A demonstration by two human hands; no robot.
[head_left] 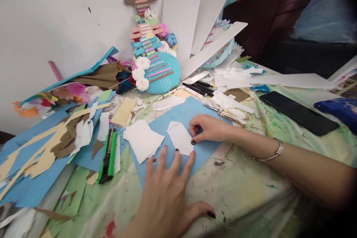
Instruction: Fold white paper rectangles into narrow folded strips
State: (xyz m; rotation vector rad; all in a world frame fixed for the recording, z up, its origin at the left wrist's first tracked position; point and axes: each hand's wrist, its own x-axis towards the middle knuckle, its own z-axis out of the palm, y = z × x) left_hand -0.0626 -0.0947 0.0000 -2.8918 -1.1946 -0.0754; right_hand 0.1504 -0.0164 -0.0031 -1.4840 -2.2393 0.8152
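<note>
A small white paper piece (182, 139) with a folded top corner lies on a blue sheet (192, 111). My left hand (169, 182) is spread open, palm down; its fingertips reach the lower edge of that piece. At the piece's right edge, my right hand (208, 128) has its fingers curled in, the thumb tip pressing at the paper. Left of these, a small stack of white paper pieces (143, 139) overlaps the blue sheet. Gold-handled scissors (234, 114) lie just beyond my right wrist.
A green utility knife (108, 156) lies left, beside paper scraps (58, 141). Black markers (200, 89) sit behind the blue sheet. A turquoise paper guitar (164, 72) with white flowers leans on the wall. A black phone (299, 112) rests at right, near a blue object (336, 109).
</note>
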